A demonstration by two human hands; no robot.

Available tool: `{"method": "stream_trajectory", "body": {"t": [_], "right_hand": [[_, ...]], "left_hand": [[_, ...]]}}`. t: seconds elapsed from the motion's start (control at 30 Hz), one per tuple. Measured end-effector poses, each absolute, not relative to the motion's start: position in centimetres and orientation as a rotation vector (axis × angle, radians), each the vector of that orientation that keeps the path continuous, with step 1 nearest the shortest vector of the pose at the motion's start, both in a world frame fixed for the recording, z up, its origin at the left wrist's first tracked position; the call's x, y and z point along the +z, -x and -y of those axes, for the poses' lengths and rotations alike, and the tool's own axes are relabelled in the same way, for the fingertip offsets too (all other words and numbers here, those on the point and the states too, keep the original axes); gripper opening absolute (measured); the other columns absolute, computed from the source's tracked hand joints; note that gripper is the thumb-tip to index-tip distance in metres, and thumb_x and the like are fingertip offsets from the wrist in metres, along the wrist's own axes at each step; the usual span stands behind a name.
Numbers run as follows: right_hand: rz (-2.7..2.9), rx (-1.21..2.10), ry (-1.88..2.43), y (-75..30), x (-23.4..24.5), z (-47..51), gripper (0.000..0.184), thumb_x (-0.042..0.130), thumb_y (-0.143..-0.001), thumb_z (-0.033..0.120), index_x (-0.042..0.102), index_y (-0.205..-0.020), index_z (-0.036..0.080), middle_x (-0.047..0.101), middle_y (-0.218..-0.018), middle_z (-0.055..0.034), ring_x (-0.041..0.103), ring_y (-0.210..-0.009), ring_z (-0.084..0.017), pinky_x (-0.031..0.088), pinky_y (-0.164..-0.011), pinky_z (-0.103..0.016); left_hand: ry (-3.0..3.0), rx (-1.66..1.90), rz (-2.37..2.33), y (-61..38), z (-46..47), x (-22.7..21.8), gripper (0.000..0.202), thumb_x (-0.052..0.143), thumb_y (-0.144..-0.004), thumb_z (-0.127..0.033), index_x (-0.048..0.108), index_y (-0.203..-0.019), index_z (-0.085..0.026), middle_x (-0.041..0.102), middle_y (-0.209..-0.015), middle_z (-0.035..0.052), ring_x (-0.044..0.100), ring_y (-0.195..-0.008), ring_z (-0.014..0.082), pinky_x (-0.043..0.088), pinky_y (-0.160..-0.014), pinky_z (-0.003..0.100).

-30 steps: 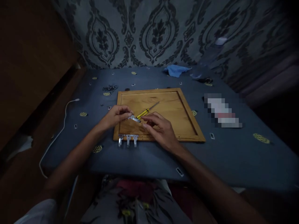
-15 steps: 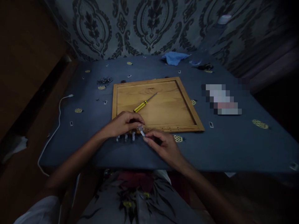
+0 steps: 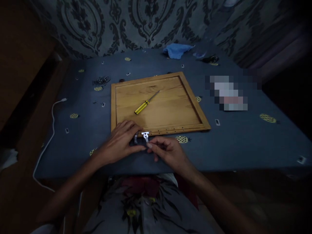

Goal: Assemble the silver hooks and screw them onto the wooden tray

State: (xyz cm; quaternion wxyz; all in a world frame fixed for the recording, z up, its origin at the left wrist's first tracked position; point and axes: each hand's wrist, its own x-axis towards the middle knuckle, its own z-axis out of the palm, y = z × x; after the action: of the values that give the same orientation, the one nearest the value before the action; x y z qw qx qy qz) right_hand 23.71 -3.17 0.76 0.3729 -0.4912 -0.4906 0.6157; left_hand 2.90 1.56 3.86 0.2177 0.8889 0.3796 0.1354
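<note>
My right hand (image 3: 169, 151) pinches the lower end of a small T-shaped metal hook (image 3: 145, 136) between thumb and fingers. The hook's flat plate lies against the front edge of a wooden framed board (image 3: 168, 107). Spread over the board's front left edge is my left hand (image 3: 120, 141), its thumb stretched towards the hook and apart from the other fingers. Another metal hook (image 3: 136, 138) hangs at the edge between that thumb and forefinger. A yellow-handled screwdriver (image 3: 142, 106) rests on the board, its tip pointing to the back right.
Small holes run along the board's front edge. On the blue patterned tablecloth (image 3: 234, 143) lie a pile of small metal pieces (image 3: 101, 80), a blue cloth (image 3: 177, 51), a dark object (image 3: 211, 59) and a white cable (image 3: 52, 130). A blurred-out item (image 3: 229, 94) is at right.
My left hand has left the hook's upper end and spread out over the board's edge and the other hooks. The hook now sits plate-up at the edge. The whole view has shifted slightly.
</note>
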Motion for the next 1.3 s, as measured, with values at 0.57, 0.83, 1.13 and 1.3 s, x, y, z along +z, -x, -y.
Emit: {"method": "stream_trajectory", "body": {"t": [0.57,0.83,1.13,1.3], "right_hand": [[1.365,1.553,1.295,-23.3,1.0,3.0,0.026,0.061,-0.086,0.042,0.064,-0.074,0.019,0.059,-0.066,0.0022,0.045,-0.051,-0.008,0.034,-0.046,-0.021],[1.459,1.455,1.312,-23.4,0.9,2.9,0.02,0.06,-0.088,0.028,0.067,-0.072,0.018,0.052,-0.062,0.0044,0.043,-0.06,-0.009,0.03,-0.057,-0.023],[1.768,1.169,1.319,-24.2,1.4,3.1,0.019,0.06,-0.095,0.025,0.076,-0.089,0.018,0.073,-0.077,0.0002,0.062,-0.07,-0.013,0.044,-0.066,-0.024],[1.914,0.66,1.17,-25.5,0.5,3.4,0.021,0.053,-0.101,0.02,0.074,-0.102,0.019,0.08,-0.095,-0.0067,0.074,-0.084,-0.017,0.055,-0.078,-0.028]], "left_hand": [[-2.574,0.612,-1.093,-3.1,-0.8,1.0,0.033,0.063,-0.098,-0.05,0.061,-0.119,-0.024,0.065,-0.106,0.0036,0.062,-0.096,0.0249,0.046,-0.082,0.037],[-2.638,0.655,-1.145,-3.0,-0.7,-0.2,0.039,0.056,-0.099,-0.058,0.064,-0.119,-0.026,0.068,-0.106,0.0048,0.064,-0.095,0.0256,0.048,-0.08,0.038],[-2.612,0.652,-1.174,-3.2,-0.4,-0.2,0.03,0.058,-0.1,-0.049,0.065,-0.117,-0.026,0.068,-0.104,0.0044,0.065,-0.096,0.0247,0.05,-0.081,0.037],[-2.569,0.542,-1.206,-3.6,0.0,1.9,0.027,0.068,-0.095,-0.041,0.066,-0.115,-0.022,0.068,-0.104,0.005,0.063,-0.097,0.0259,0.05,-0.083,0.039]]}}
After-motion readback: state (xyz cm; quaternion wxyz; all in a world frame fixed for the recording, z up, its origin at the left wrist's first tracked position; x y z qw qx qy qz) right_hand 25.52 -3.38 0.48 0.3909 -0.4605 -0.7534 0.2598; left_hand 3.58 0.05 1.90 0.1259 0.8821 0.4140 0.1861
